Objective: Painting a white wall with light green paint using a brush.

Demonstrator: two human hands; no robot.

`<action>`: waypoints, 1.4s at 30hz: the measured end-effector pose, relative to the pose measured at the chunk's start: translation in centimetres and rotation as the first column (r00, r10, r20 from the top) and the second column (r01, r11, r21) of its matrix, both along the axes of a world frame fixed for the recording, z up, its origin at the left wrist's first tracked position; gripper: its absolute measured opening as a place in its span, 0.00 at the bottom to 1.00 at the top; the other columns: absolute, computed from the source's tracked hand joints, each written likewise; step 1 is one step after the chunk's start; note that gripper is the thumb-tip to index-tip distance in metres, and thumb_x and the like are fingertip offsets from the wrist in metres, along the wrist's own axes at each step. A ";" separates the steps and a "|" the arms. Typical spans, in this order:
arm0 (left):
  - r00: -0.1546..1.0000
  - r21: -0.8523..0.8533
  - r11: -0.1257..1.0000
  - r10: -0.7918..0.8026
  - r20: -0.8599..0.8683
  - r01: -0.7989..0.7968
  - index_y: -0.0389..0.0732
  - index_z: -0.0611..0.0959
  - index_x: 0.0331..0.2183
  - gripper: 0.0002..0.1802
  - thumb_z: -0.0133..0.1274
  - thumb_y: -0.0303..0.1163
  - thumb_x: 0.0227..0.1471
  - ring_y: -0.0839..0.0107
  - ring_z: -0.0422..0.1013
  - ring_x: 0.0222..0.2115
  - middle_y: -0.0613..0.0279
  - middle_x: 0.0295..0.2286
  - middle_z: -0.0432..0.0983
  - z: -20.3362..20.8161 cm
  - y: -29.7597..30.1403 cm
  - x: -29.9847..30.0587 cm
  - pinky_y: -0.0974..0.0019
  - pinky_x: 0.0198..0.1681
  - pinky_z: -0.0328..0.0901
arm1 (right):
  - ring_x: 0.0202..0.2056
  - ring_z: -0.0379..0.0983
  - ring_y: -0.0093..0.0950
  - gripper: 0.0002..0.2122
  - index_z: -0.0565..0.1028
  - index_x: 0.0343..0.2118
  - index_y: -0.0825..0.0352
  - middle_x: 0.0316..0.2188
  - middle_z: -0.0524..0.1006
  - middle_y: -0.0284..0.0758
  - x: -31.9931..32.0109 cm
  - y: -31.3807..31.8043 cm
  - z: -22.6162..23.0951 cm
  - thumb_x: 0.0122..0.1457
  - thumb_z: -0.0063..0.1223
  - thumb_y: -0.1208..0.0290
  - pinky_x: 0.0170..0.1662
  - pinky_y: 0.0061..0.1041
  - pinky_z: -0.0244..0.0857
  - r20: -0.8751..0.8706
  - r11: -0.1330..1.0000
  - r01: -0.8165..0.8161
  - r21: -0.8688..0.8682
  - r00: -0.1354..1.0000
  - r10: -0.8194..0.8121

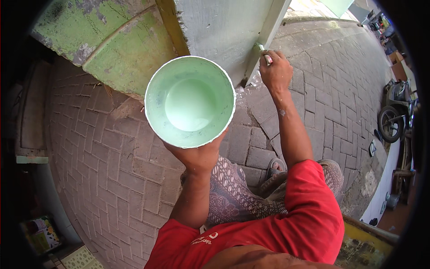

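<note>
A round tub (156,101) of pale green paint (190,105) is held up in front of me, its mouth facing up. My left hand (197,157) grips it from below and behind; most of those fingers are hidden by the tub. Farther to the right, my right hand (276,75) is closed around the handle of a paintbrush (268,58). The brush head, partly hidden, points at the edge of a pale grey-white upright panel (224,33), and appears to touch it. Flecks of paint mark my right forearm.
Weathered green wall (130,60) stands at the far left, beside a yellow-brown post (171,20). Grey paving bricks (121,170) cover the ground. A parked motorbike (394,110) and a sandal (372,148) are on the right. A yellowed ledge (363,242) is at lower right.
</note>
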State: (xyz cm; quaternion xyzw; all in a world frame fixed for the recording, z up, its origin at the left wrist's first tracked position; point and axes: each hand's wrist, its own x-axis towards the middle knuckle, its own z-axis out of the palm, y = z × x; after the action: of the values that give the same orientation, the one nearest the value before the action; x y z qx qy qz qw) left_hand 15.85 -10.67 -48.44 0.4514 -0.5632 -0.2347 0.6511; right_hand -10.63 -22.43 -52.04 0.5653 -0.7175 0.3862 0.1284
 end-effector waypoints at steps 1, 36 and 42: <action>1.000 0.011 1.000 -0.004 0.021 0.004 0.32 0.56 0.66 0.66 0.80 0.31 0.32 0.54 0.67 0.58 0.45 0.60 0.63 -0.5 -0.2 0.1 0.49 0.62 0.61 | 0.32 0.80 0.47 0.08 0.85 0.38 0.56 0.36 0.81 0.36 0.8 0.4 1.2 0.57 0.59 0.64 0.36 0.45 0.74 0.021 0.998 0.015 -0.061 1.000 -0.014; 0.991 -0.172 0.983 0.038 -0.126 -0.060 0.33 0.59 0.64 0.60 0.77 0.28 0.33 0.56 0.68 0.56 0.49 0.56 0.66 0.6 -1.4 -0.1 0.52 0.62 0.61 | 0.36 0.80 0.44 0.07 0.85 0.34 0.61 0.34 0.83 0.38 -1.0 1.8 16.9 0.58 0.58 0.68 0.42 0.41 0.74 -0.333 0.988 -0.122 0.093 0.931 0.146; 0.996 -0.152 0.986 0.060 -0.068 -0.070 0.33 0.60 0.64 0.59 0.77 0.27 0.34 0.56 0.68 0.56 0.49 0.56 0.67 0.7 -0.9 0.2 0.53 0.62 0.61 | 0.30 0.83 0.35 0.05 0.86 0.36 0.61 0.34 0.84 0.32 -3.4 2.3 28.9 0.61 0.64 0.67 0.33 0.31 0.75 -0.528 0.928 -0.172 -0.330 0.849 -0.030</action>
State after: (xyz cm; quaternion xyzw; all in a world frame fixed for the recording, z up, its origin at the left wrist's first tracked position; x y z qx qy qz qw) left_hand 16.01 -11.56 -47.72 0.4103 -0.5436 -0.1833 0.7089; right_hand -14.03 -20.09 -23.16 0.6415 -0.5489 0.3485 0.4070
